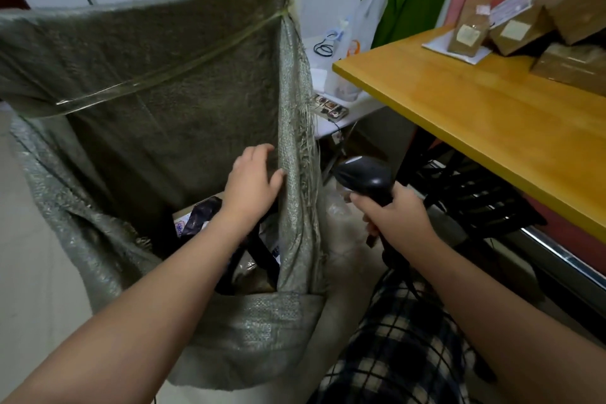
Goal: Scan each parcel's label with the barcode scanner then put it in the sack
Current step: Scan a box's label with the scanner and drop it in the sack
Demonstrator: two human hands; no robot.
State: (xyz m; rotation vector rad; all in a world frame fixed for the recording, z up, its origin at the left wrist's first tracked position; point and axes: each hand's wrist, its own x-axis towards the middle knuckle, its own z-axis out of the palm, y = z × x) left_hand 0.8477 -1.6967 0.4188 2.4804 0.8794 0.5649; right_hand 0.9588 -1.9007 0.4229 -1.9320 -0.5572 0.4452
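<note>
A large grey-green woven sack (pixel 164 115) is shown standing wide open. Its far wall is raised high and crossed by a strip of clear tape (pixel 164 82), and its near rim is folded down low, so ample room is left inside the mouth. To the right of the sack a yellow wooden table (pixel 475 115) is set, its long edge running diagonally. A narrow gap is left between that edge and the sack's frayed right wall. Brown cardboard parcels (pixel 524 29) are stacked on the table's far end, well apart from the sack. Deep inside the sack, dark and white wrapped parcels (pixel 196 216) are partly seen. The left hand (pixel 252 184) is stretched into the sack's mouth, fingers relaxed and nothing held, the thumb just beside the right wall. In the gap right of the sack, the right hand (pixel 396 220) is wrapped firmly round the handle of a black barcode scanner (pixel 364 174), whose head is tilted toward the sack.
</note>
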